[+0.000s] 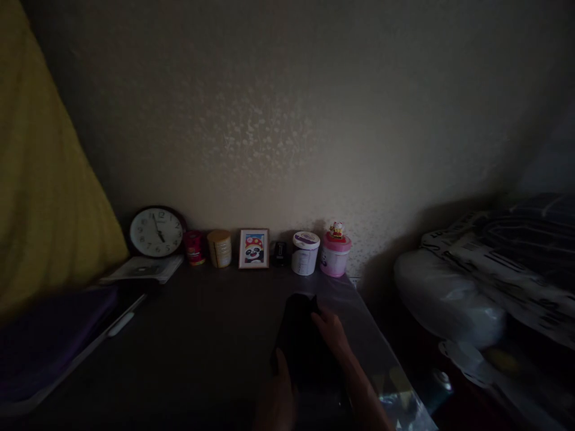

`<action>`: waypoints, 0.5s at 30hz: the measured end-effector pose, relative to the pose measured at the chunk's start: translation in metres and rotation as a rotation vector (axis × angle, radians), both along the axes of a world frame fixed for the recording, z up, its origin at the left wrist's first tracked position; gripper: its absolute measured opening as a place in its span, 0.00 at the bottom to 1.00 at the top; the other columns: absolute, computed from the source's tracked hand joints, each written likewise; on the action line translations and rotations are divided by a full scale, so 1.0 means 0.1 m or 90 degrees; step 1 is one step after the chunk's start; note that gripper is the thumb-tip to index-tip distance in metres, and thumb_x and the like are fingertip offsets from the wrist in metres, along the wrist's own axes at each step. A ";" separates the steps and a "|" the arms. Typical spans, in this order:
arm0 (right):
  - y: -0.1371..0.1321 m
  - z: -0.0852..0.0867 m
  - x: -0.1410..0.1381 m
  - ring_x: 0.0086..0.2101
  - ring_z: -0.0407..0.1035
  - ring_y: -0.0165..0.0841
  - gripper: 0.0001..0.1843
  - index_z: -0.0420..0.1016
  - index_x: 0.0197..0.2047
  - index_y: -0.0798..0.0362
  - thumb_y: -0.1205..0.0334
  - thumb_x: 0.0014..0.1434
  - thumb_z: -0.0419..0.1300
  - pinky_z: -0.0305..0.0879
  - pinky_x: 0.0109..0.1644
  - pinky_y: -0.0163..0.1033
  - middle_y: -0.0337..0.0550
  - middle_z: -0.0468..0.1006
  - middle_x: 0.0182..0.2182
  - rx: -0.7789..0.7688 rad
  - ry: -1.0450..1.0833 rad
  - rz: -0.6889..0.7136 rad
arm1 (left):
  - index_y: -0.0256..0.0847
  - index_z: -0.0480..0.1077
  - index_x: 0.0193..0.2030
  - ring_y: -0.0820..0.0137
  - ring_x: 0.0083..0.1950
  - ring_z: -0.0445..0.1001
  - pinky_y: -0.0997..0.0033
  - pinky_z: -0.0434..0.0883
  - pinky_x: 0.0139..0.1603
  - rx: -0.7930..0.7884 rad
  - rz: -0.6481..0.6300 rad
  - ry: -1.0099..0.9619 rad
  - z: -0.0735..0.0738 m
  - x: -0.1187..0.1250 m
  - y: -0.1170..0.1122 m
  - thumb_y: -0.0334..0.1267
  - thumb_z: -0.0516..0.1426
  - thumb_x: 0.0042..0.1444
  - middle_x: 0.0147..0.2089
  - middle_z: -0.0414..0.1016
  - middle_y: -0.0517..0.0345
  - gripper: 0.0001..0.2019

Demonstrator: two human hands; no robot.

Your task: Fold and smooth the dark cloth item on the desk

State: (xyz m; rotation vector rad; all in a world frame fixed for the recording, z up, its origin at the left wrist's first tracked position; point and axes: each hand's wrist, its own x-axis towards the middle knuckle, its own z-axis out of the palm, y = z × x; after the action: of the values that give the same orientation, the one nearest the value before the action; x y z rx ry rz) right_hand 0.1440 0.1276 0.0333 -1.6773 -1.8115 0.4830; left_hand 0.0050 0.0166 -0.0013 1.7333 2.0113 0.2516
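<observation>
A black, soft-looking item [302, 338], perhaps cloth, is in front of me over the dark table; the dim light hides its exact kind. My right hand [331, 329] is closed on its upper right edge, where a small corner sticks up. Along the lower left side, my left hand [279, 389] grips it with the thumb lying on top. The fingers underneath are hidden by the item and the darkness.
Along the wall stand a clock [157, 232], a red container [194, 248], a yellow-lidded jar [220, 249], a framed panda picture [254, 249], a white tub [306, 254] and a pink tub [335, 256] with a figurine. A purple item [54, 335] lies left; bags [444, 293] sit right.
</observation>
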 end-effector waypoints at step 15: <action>0.10 -0.13 -0.69 0.37 0.72 0.35 0.17 0.69 0.48 0.59 0.64 0.55 0.54 0.60 0.35 0.32 0.47 0.79 0.34 -0.080 -0.072 0.063 | 0.38 0.62 0.51 0.67 0.49 0.68 0.59 0.68 0.48 0.045 0.028 0.003 0.04 -0.06 -0.05 0.45 0.53 0.56 0.52 0.66 0.52 0.19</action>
State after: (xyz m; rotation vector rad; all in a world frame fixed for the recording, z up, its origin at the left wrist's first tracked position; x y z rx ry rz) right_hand 0.0749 0.1374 0.0205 -1.7354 -1.9905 0.5639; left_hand -0.0007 0.0120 0.0030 1.7340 2.0689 0.3371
